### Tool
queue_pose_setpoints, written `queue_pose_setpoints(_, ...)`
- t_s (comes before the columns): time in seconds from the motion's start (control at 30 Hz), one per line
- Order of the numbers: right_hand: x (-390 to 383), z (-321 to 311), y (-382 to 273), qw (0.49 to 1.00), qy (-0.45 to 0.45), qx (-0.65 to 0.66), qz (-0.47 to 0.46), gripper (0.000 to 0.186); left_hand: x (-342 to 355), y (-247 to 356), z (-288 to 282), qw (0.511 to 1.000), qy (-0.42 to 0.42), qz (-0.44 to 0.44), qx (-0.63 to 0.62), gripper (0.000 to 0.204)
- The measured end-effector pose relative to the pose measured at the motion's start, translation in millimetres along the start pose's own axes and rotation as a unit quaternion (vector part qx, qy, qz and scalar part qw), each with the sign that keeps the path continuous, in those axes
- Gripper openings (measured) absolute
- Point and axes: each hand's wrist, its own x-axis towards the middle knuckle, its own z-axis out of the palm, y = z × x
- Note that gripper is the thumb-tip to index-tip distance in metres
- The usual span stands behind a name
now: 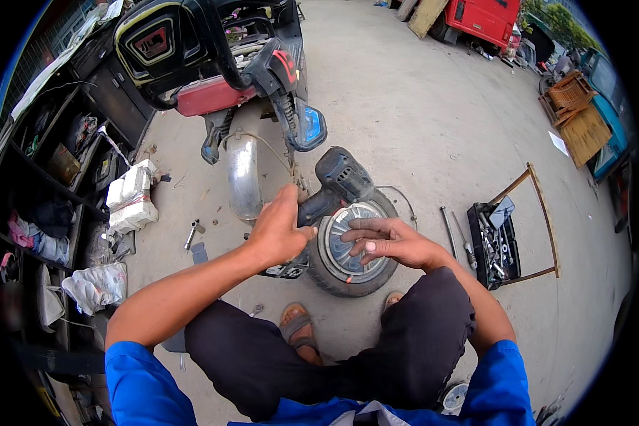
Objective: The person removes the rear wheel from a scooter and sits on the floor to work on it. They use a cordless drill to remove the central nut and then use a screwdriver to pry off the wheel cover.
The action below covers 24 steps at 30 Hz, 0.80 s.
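Observation:
My left hand (pixel 282 226) is closed around the handle of a dark grey cordless impact wrench (pixel 344 174), whose head points away from me. Below it, between my feet and the scooter, a scooter wheel (pixel 351 287) with a black tyre and a silver hub lies on its side. Over the hub hovers my right hand (pixel 387 240), fingers stretched out and holding nothing; whether its fingertips touch the hub I cannot tell. A thin cable (pixel 407 202) curves out beside the tyre. Past my left hand stands an electric scooter with a silver mudguard (pixel 243 174).
A black toolbox (pixel 484 245) full of sockets sits at right beside a wooden frame (pixel 547 220), with long bars (pixel 449 228) next to it. A socket tool (pixel 192 233) lies at left. Cluttered shelves (pixel 57 177) and white foam blocks (pixel 131 195) line the left side.

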Motion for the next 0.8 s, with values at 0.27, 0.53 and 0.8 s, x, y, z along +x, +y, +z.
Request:
queue_pose_setpoints(0.27,-34.3,-12.3,17.7,0.944,0.250,0.148,-0.156,0.074,35.9,90.9,111.6,0.997,-0.034,0.053,0.047,0.045)
queue_pose_setpoints(0.53,-72.0,-32.4,33.7,0.828,0.521,0.150,-0.143,0.028,57.1,86.5,116.6,0.966,-0.153,0.189,-0.091,0.028)
queue_pose_setpoints(0.8,-127.9,-66.6,78.5,0.828,0.556,-0.076,0.015,0.021,95.7,-66.6,94.2,0.982,-0.141,-0.006,0.125,0.037)
